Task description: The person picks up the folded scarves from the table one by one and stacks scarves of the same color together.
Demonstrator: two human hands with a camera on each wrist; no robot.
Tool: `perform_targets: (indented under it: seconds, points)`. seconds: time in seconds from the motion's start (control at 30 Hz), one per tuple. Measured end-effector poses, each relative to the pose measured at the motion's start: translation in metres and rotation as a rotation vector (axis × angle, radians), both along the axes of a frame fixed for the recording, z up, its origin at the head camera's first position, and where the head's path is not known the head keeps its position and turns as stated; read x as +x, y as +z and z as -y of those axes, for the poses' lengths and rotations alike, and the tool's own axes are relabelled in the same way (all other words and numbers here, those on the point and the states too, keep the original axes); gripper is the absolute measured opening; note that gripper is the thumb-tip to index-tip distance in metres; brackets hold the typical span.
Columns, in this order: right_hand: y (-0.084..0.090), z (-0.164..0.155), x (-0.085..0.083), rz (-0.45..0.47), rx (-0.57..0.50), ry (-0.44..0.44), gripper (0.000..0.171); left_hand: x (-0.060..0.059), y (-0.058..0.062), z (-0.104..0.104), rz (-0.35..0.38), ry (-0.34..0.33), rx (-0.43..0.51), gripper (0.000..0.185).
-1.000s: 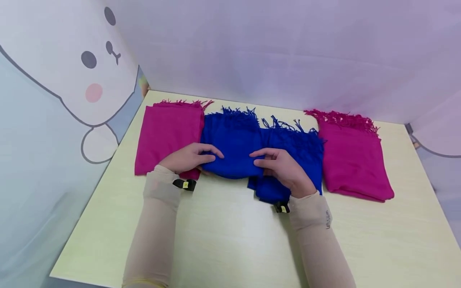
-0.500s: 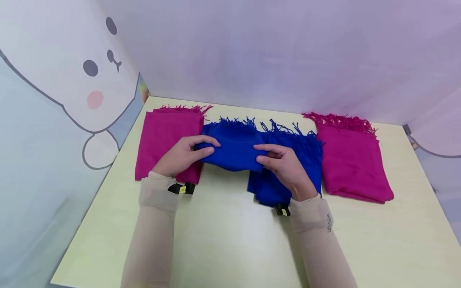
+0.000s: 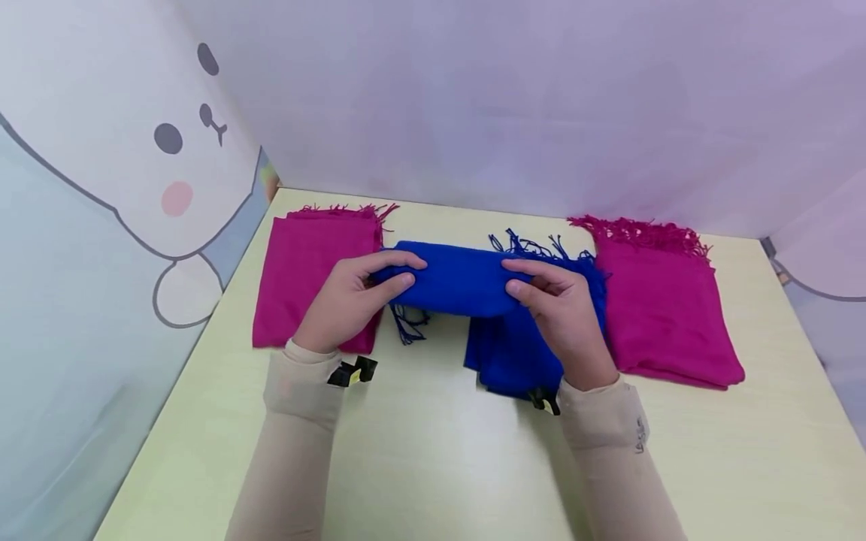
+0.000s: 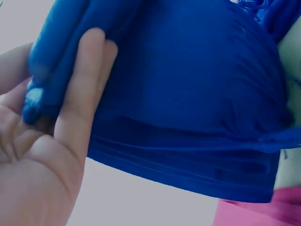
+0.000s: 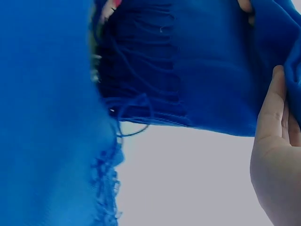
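A folded blue scarf (image 3: 455,276) is lifted off the pale table (image 3: 433,451), its fringe (image 3: 407,324) dangling below. My left hand (image 3: 358,297) pinches its left end, thumb under and fingers over. My right hand (image 3: 558,304) grips the right end the same way. In the left wrist view the blue scarf (image 4: 188,103) fills the frame with my fingers (image 4: 82,99) curled on its edge. The right wrist view shows the blue scarf (image 5: 207,70) and my fingers (image 5: 275,136) at the right. A second blue scarf (image 3: 514,346) lies on the table under my right hand.
A magenta scarf (image 3: 314,263) lies folded at the left, another magenta scarf (image 3: 666,300) at the right, both with fringe toward the back. A lilac backdrop (image 3: 507,98) and a panel with a cartoon bear (image 3: 135,135) close off the table's far and left sides.
Both hands have raised the blue scarf off the table and away from me. Its fringe, which lay at the back, now hangs underneath.
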State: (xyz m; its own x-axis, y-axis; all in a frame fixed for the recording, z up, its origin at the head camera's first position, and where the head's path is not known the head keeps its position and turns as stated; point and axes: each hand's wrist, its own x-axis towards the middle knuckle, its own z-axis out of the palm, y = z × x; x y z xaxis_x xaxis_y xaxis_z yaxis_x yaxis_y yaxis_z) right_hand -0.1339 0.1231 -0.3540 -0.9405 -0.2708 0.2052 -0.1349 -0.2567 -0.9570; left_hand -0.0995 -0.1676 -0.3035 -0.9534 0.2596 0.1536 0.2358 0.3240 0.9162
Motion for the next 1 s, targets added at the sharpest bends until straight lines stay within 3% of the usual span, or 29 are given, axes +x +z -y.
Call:
perform_targets:
  seconds: [0.23, 0.43, 0.67, 0.9, 1.0]
  points:
    - [0.016, -0.010, 0.007, -0.034, -0.041, -0.024, 0.027, 0.005, 0.006, -0.015, -0.138, 0.031, 0.020, 0.025]
    - [0.029, -0.019, 0.013, -0.085, -0.092, -0.037, 0.027, 0.002, -0.003, -0.024, -0.242, 0.053, 0.044, 0.027]
    - [0.038, -0.033, 0.012, -0.159, -0.114, -0.025, 0.028, -0.003, -0.006, -0.038, -0.279, 0.042, 0.076, 0.028]
    - [0.042, -0.047, 0.015, -0.155, -0.061, -0.128, 0.031, -0.011, -0.008, -0.054, -0.319, -0.020, 0.072, 0.033]
    - [0.044, -0.053, 0.016, -0.160, -0.088, -0.147, 0.032, -0.016, -0.008, -0.063, -0.319, -0.056, 0.078, 0.033]
